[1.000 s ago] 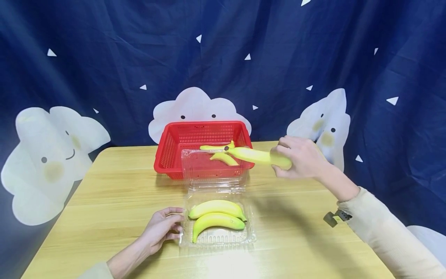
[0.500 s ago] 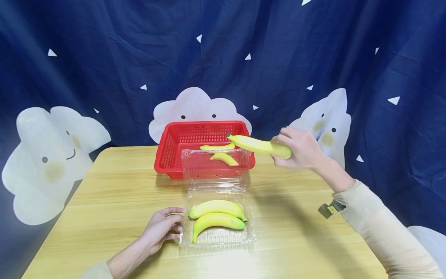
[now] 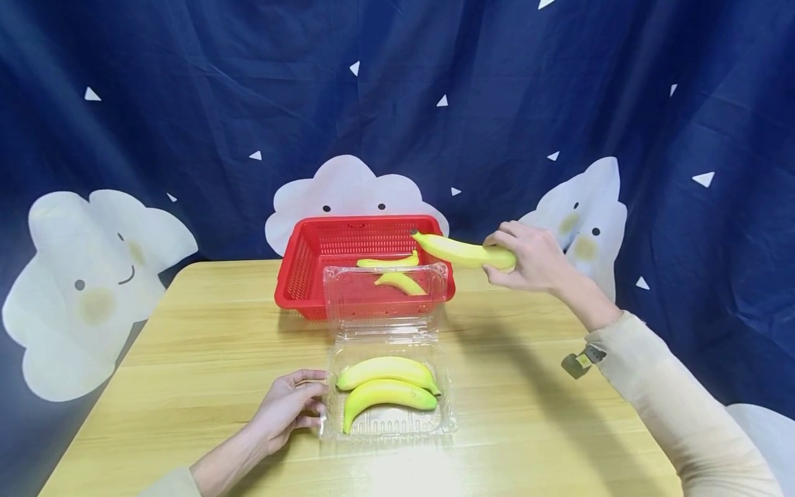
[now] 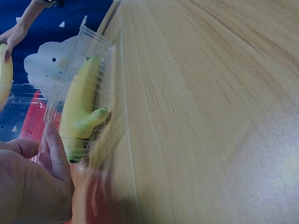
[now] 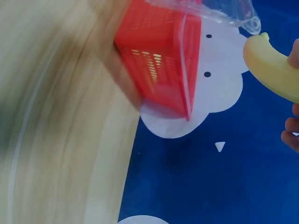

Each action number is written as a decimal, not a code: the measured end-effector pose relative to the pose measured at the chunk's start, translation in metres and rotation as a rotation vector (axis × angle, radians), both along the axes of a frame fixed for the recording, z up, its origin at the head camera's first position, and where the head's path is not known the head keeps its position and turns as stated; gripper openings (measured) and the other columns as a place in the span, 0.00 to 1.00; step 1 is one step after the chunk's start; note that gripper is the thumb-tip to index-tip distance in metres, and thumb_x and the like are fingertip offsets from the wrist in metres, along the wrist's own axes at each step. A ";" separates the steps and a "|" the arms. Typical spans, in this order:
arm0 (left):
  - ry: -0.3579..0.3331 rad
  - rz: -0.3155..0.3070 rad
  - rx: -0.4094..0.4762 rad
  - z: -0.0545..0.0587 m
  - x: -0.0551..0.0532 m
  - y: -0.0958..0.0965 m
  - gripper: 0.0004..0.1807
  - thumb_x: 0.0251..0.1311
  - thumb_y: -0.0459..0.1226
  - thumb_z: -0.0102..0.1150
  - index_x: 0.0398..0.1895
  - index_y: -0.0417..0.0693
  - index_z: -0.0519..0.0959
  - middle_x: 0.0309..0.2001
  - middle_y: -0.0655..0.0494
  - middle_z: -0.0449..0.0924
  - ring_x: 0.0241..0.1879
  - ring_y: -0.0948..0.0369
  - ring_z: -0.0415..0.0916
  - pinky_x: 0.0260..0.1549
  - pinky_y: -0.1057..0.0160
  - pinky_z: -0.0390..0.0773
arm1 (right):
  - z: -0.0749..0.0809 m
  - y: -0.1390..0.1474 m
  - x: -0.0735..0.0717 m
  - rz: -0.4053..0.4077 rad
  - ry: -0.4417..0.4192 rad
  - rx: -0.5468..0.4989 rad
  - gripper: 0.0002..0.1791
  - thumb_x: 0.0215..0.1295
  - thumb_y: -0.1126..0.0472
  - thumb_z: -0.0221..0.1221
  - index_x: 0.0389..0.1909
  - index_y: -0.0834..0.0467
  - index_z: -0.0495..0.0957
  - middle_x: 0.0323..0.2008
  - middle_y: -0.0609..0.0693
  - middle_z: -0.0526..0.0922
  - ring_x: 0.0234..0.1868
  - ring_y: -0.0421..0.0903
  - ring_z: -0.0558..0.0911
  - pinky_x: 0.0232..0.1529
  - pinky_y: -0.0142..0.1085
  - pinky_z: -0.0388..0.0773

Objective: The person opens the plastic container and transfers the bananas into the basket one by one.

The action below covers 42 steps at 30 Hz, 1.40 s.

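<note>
So, R grip (image 3: pixel 528 256) snug round banana (image 3: pixel 461 251), L grip (image 3: pixel 288 407) loose at box (image 3: pixel 428 426), boxed bananas (image 3: pixel 390 372) off R-cam

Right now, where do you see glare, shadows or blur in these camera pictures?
Head view: glare whitens the table at bottom centre, a soft shadow lies right of the clear container; left wrist view: dimmer, pale glow at lower right; right wrist view: dim too, table grain soft.

Beyond the right hand (image 3: pixel 526 257), a dark-blue, cloud-printed cloth curtain (image 3: pixel 397 124) hung; below that hand, a pale wood-grain table (image 3: pixel 497 414) stretched!
</note>
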<state>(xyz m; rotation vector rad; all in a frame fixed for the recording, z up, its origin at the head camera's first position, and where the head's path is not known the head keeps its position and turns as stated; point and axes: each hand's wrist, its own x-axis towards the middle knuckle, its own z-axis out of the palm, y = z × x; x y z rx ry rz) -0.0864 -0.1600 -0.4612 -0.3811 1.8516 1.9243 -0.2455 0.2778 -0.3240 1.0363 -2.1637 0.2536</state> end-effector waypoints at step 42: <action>0.000 -0.001 -0.007 0.001 0.001 0.000 0.23 0.65 0.32 0.63 0.62 0.37 0.73 0.33 0.60 0.81 0.25 0.67 0.80 0.23 0.71 0.87 | -0.041 -0.022 -0.074 -0.081 -0.125 0.173 0.18 0.54 0.44 0.65 0.38 0.54 0.82 0.29 0.49 0.78 0.29 0.48 0.76 0.21 0.41 0.74</action>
